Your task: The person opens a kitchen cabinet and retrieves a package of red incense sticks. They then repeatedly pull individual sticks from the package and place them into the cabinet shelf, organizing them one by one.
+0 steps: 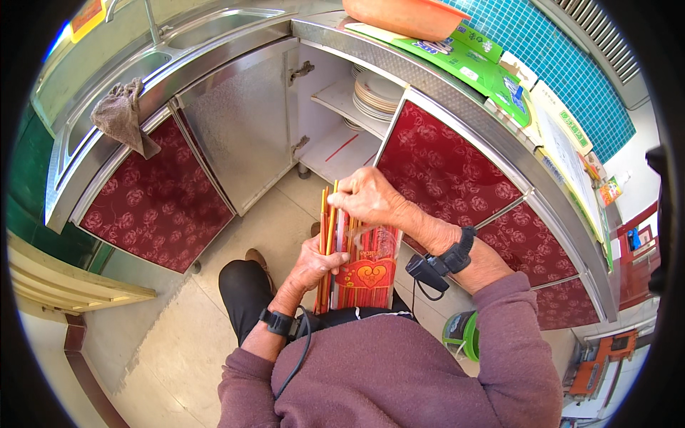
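Observation:
My left hand is closed around several loose chopsticks in yellow and red, held upright. Against these, on my lap, rests a clear plastic pack of red chopsticks with a red and gold heart print. My left thumb lies over the pack's edge. Up at the chopsticks' top ends, my right hand pinches a yellow chopstick between thumb and fingers. The lower ends of the sticks are hidden by my left hand and the pack.
An open cabinet before me holds stacked plates on a shelf. Its door swings out to the left. A grey cloth hangs over the sink edge. An orange basin sits on the counter; a green bucket stands at right.

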{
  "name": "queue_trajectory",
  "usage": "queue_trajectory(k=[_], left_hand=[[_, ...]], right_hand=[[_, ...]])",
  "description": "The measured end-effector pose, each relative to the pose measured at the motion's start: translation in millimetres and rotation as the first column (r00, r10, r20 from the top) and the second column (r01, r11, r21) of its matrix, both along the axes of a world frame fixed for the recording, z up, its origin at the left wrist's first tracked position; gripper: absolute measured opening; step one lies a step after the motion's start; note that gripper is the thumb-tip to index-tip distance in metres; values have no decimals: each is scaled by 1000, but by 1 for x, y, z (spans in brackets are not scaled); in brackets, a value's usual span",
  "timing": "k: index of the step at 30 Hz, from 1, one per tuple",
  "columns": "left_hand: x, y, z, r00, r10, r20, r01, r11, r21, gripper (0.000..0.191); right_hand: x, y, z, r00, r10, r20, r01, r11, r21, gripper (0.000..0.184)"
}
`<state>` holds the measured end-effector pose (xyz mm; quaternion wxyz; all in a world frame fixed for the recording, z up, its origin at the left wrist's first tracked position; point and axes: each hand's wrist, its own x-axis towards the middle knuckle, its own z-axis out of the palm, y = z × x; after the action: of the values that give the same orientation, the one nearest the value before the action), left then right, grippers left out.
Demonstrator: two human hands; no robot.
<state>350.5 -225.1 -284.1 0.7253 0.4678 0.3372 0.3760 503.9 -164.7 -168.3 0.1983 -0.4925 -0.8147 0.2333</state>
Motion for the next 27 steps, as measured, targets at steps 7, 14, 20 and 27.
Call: queue_trajectory(k=[7,14,20,27], left_hand=[[-1,-2,4,999,-37,-22,37,999,6,48],[-1,-1,-8,994,-23,110,26,999,-30,45],[-3,0,-10,995,-6,97,9,999,-31,42],[1,2,-9,996,7,87,-1,998,-66,42]], right_hand=[[20,9,31,953,-169,-253,123,974,-188,22],[7,3,14,969,-41,-243,44,999,6,16],[64,28,84,708,-169,-685,237,972,5,15],[90,25,92,740,-271,-616,341,940,-4,19]])
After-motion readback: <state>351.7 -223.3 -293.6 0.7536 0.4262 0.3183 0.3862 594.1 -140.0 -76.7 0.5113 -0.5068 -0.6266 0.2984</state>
